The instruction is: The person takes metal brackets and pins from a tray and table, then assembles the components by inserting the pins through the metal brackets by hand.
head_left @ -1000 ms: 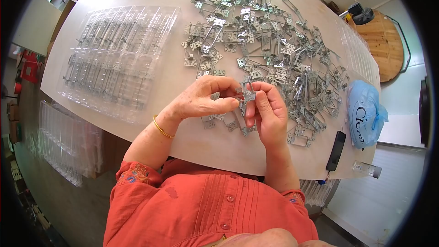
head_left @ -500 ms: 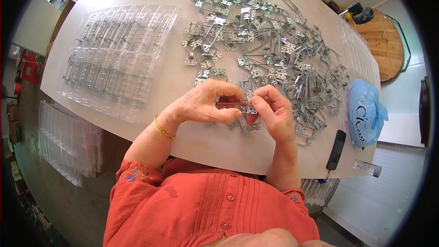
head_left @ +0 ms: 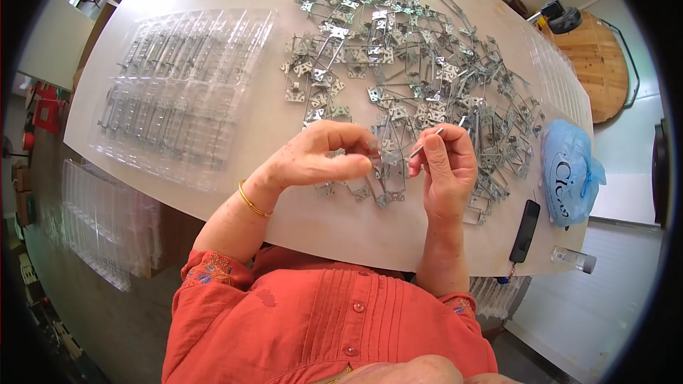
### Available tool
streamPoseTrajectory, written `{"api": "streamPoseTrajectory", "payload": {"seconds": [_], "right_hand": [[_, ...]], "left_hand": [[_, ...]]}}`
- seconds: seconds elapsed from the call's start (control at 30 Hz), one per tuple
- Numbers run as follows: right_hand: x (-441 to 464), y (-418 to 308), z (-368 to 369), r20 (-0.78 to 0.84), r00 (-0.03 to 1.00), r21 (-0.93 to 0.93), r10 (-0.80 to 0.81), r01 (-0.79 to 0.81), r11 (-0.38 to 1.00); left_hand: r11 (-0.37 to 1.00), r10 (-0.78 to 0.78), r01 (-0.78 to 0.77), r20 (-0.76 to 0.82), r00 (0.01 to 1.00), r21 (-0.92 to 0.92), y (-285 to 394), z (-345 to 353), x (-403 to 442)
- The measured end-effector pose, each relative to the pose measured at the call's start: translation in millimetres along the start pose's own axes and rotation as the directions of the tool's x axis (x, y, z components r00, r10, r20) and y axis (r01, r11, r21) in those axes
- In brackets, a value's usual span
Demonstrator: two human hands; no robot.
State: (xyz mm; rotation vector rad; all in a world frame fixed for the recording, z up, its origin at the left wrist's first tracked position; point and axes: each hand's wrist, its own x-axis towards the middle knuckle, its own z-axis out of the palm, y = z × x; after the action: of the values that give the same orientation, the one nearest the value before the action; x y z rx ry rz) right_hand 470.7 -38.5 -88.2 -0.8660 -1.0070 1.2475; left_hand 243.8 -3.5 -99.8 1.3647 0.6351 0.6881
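My right hand (head_left: 449,167) is raised over the near edge of a heap of metal bracket pieces (head_left: 434,75). Its thumb and fingers pinch a thin metal rod (head_left: 418,150), which slants up to the right. To its left, my left hand (head_left: 320,153) hovers with thumb and fingers curved and apart, and no object shows between them. The left fingertips are slightly blurred. Several loose brackets lie on the table just beneath and between both hands.
Clear plastic trays (head_left: 178,89) with metal parts in their slots lie at the left. More trays (head_left: 110,220) are stacked below the table edge. A blue plastic bag (head_left: 569,174), a black phone (head_left: 524,231) and a clear bottle (head_left: 571,259) sit at the right.
The hands have drawn apart from a metal piece they worked together. My right hand moved right with the rod in its pinch, and my left fingers loosened.
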Motion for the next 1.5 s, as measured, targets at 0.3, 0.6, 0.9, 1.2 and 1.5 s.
{"api": "streamPoseTrajectory", "payload": {"seconds": [0.3,0.6,0.9,1.2,1.5], "right_hand": [[-7,3,10,0.081,0.978,-0.136,-0.192,0.201,0.970],[-10,11,13,0.160,0.929,-0.170,-0.334,0.359,0.918],[-12,23,12,0.161,0.888,-0.352,-0.432,0.460,0.815],[-16,13,15,0.145,0.981,-0.514,-0.127,0.185,0.838],[-18,7,21,0.126,0.992,-0.338,0.027,0.017,0.941]], "left_hand": [[0.939,0.004,-0.005,-0.005,1.000,-0.343,-2,-4,3],[0.944,-0.004,0.006,0.008,1.000,-0.330,-7,-3,4],[0.948,-0.013,0.010,-0.007,1.000,-0.318,-7,-4,3],[0.971,-0.028,0.020,-0.029,0.999,-0.238,-3,-4,0],[0.974,-0.002,-0.012,-0.059,0.998,-0.226,-5,1,1]]}}
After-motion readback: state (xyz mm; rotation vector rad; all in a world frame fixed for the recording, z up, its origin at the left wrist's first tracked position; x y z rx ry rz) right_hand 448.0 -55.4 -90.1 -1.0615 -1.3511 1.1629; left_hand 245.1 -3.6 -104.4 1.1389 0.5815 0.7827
